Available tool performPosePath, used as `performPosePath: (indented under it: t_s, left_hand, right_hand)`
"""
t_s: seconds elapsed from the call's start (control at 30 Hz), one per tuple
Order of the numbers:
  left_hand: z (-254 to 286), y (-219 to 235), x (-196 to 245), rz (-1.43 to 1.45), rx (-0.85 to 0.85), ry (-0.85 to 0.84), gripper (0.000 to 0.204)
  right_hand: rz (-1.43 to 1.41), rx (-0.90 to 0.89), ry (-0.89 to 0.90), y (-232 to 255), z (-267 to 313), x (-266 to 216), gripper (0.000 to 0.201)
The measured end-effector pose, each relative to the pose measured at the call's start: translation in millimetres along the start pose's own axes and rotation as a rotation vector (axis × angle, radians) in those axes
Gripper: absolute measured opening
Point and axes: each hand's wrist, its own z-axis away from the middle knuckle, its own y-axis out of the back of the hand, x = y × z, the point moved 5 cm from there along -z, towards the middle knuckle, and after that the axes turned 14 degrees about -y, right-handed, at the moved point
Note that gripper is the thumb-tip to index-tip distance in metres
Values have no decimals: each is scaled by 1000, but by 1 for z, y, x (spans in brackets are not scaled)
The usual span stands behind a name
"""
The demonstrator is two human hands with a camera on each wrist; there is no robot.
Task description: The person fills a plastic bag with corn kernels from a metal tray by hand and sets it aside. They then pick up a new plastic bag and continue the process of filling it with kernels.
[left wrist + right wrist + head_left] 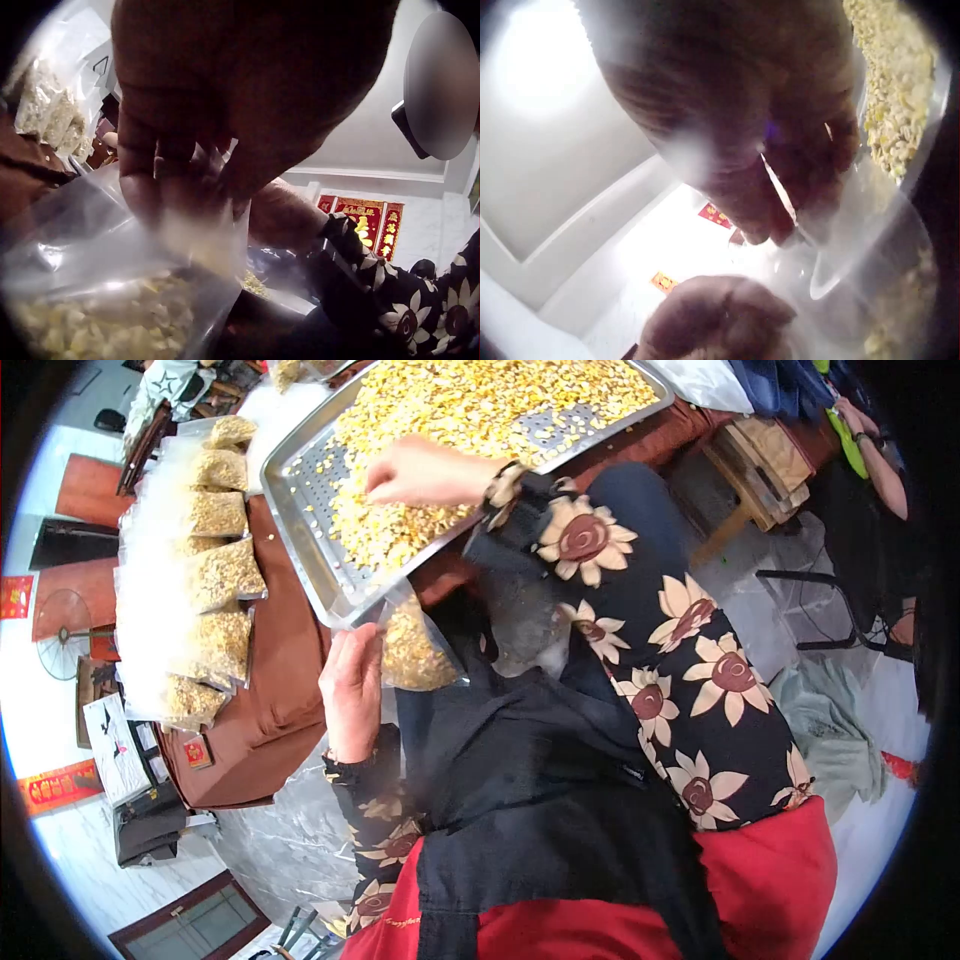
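In the head view my left hand (352, 685) pinches the upper edge of a clear plastic bag (415, 648) beside the tray's near corner. The left wrist view shows yellow and pale flat pieces (109, 322) filling the bag's lower part. My right hand (425, 470) is over a perforated metal tray (300, 550) heaped with the same loose pieces (440, 420). Its fingers bend downward, and I cannot tell whether they hold any pieces. In the right wrist view those fingers (742, 202) come down close to the bag and my left hand (716, 322).
Several filled clear bags (220, 575) stand in a row on the brown cloth-covered table (275, 690) left of the tray. A wooden stool (755, 470) stands at the right. Another person's arm (880, 470) shows at the far right, near a black metal frame (820, 645).
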Motion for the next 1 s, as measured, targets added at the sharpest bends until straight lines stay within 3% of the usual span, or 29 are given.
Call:
performPosePath:
  t_s: [0.1, 0.2, 0.3, 0.37, 0.43, 0.47, 0.6, 0.7, 0.77, 0.83, 0.87, 1.0]
  left_hand:
    - [5, 3, -5, 22, 0, 42, 17]
    - [7, 6, -12, -8, 9, 37, 18]
    - [12, 15, -22, -22, 61, 62, 19]
    - [17, 19, -29, 8, 102, 69, 21]
    - [21, 22, -31, 40, 90, 90, 22]
    - [20, 20, -29, 29, 80, 67, 23]
    - [9, 12, -14, 53, 68, 13, 20]
    - [1, 5, -8, 62, 76, -46, 19]
    - [-1, 3, -7, 57, 36, 8, 18]
    - [-2, 2, -6, 50, 27, 0, 18]
    - [-3, 3, -6, 44, 33, -3, 18]
    - [-7, 2, -6, 37, 31, -24, 18]
  right_hand:
    - [432, 29, -271, 37, 18, 41, 46]
    - [441, -96, -404, 44, 29, 59, 55]
    - [457, -223, -425, 32, 29, 55, 60]
    - [451, -232, -356, 16, 28, 54, 57]
    - [371, -143, -162, 9, 29, 38, 50]
    - [336, -114, -219, 8, 33, 29, 35]
    - [237, 83, -143, -4, 17, 38, 15]
    - [149, 113, -192, 0, 12, 41, 15]
    - [86, 125, -116, 8, 14, 31, 15]
    - [-323, -71, -365, 6, 15, 26, 17]
    - [-454, -203, -346, 1, 13, 17, 16]
    - [-462, -354, -145, -14, 20, -27, 17]
